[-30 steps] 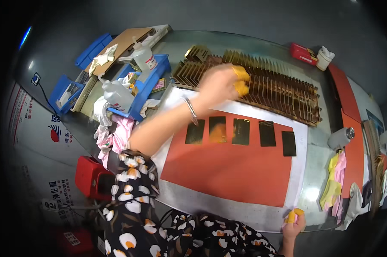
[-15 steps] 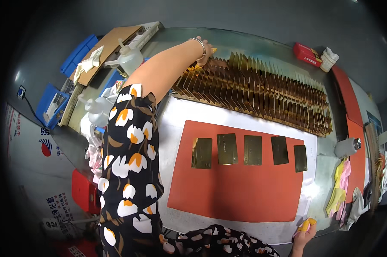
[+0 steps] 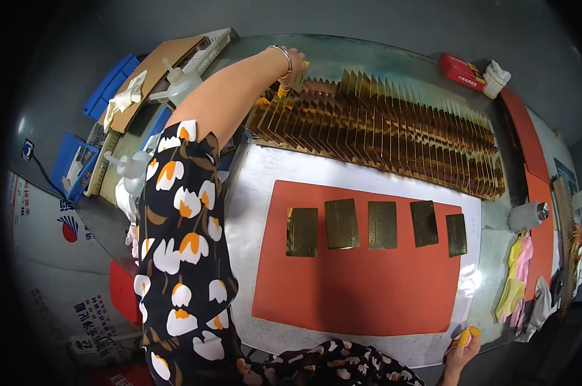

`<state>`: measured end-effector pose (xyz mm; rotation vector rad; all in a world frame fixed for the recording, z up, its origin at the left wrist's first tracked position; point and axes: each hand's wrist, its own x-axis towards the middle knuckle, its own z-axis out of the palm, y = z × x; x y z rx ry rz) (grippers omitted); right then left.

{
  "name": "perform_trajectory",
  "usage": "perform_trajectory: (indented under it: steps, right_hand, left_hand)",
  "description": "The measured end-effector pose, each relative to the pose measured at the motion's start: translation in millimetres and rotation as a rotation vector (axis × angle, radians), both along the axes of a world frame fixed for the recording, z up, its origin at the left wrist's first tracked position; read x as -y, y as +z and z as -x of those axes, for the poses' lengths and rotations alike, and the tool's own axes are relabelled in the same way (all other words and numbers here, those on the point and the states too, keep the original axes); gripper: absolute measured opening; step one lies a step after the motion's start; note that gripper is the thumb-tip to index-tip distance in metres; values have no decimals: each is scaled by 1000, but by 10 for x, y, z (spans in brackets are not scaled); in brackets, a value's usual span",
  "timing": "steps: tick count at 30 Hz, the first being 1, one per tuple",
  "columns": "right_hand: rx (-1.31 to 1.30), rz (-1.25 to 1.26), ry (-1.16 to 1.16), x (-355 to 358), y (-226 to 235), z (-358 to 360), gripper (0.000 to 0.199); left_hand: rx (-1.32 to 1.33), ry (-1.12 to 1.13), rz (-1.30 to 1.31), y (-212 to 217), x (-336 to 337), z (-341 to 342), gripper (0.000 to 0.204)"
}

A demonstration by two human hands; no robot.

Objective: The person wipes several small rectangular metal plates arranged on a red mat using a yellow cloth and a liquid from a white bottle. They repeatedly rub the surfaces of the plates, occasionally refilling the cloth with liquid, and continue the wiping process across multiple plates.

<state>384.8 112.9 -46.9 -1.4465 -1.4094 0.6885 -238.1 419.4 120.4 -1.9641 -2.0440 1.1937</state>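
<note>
My left hand (image 3: 295, 64) reaches to the far left end of a long row of upright gold metal cards (image 3: 381, 132). Yellow coverings show on its fingertips, which are closed on a thin card (image 3: 299, 82) at the row's end; my hand partly hides that card. My right hand (image 3: 462, 352) is at the near right edge of the table, its yellow-covered fingers curled around what looks like a pink cloth (image 3: 449, 351). Between my arms lies a red mat (image 3: 381, 289) on white sheeting. Several dark gold cards (image 3: 382, 225) lie flat along its far part, spaced apart.
Squeeze bottles (image 3: 183, 83), blue bins (image 3: 75, 164) and a cardboard sheet (image 3: 152, 80) are at the left. A red box (image 3: 461, 71) and a cup with tissue (image 3: 495, 80) stand far right. Nearer right are a clear bottle (image 3: 526, 216) and yellow and pink cloths (image 3: 514, 283).
My left hand has moved slightly left and farther away at the row's end. The view has shifted a little; the cards on the mat and my right hand keep their places.
</note>
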Motion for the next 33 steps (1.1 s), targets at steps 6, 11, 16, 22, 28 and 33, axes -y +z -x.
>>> perform_trajectory:
  steps: [6,11,16,22,28,33]
  right_hand:
    - [2,-37,40,-35,43,38,13]
    - [-4,-73,52,-50,-27,4,11]
    - [-76,-27,55,-29,-18,-12,11]
    - [-181,-10,41,5,17,36,11]
    - [-230,84,111,-7,182,94,11]
    - [-287,40,222,10,158,77,9]
  left_hand:
    - [-15,11,-40,25,-7,60,64]
    - [263,-63,-478,380,146,338,50]
    - [582,-1,-774,673,427,494,47]
    - [1004,-151,-882,379,1047,-539,44]
    - [1220,-233,-193,-93,2442,-2533,66]
    - [1251,-433,-315,-815,2621,-3260,98]
